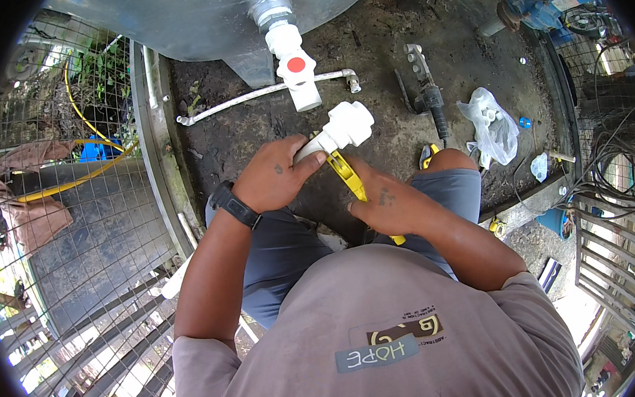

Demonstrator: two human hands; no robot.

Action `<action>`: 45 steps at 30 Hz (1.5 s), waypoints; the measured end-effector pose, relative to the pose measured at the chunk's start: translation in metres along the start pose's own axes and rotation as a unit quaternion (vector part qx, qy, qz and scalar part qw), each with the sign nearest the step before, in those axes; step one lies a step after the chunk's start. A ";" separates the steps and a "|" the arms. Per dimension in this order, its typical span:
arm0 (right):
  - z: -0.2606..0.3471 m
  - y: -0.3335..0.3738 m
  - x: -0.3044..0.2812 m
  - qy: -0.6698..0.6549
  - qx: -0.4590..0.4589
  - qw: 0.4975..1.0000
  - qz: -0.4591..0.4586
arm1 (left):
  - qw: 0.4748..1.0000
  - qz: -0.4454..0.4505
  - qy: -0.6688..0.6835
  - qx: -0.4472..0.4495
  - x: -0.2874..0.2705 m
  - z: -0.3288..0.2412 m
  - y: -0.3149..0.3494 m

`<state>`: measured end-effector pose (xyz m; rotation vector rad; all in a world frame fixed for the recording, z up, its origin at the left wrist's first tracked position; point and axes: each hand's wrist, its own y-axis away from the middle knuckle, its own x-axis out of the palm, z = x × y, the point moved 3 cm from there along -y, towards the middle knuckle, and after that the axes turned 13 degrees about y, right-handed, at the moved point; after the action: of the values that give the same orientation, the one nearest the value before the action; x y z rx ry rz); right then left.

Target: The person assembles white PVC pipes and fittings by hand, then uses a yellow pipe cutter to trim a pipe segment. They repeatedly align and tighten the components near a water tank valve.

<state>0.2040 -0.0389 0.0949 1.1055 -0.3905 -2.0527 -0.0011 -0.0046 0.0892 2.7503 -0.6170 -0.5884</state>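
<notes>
**White plastic fitting, yellow cutter, gritty slab**

Left hand (275,178) has its fingers wrapped around a smooth white plastic pipe fitting (338,132), chunky and rounded at the far end, held up over the knees. Right hand (393,206) is closed on a yellow-handled cutter (349,177), which sits right against the pipe stub. Just beyond, a white valve (294,67) with a red round cap hangs off the grey metal tank (191,18). To the right, a crinkly clear plastic bag (492,129) of small white parts lies on the rough, dirty concrete floor (366,53).
</notes>
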 end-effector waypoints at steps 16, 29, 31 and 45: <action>0.002 -0.004 -0.004 0.006 0.008 1.000 0.009 | 1.000 0.002 -0.027 0.007 -0.002 -0.002 -0.003; -0.005 -0.005 0.002 0.012 0.007 1.000 -0.017 | 1.000 -0.005 0.016 -0.011 0.005 0.003 -0.012; -0.008 -0.006 0.006 0.015 0.003 1.000 -0.020 | 0.999 -0.023 -0.013 0.037 0.008 0.006 -0.013; -0.014 -0.005 0.012 -0.035 0.002 0.999 -0.024 | 0.997 -0.021 -0.061 0.043 0.013 -0.003 -0.010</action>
<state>0.2091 -0.0430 0.0772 1.0568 -0.4068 -2.1382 0.0139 -0.0015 0.0845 2.8288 -0.6270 -0.7607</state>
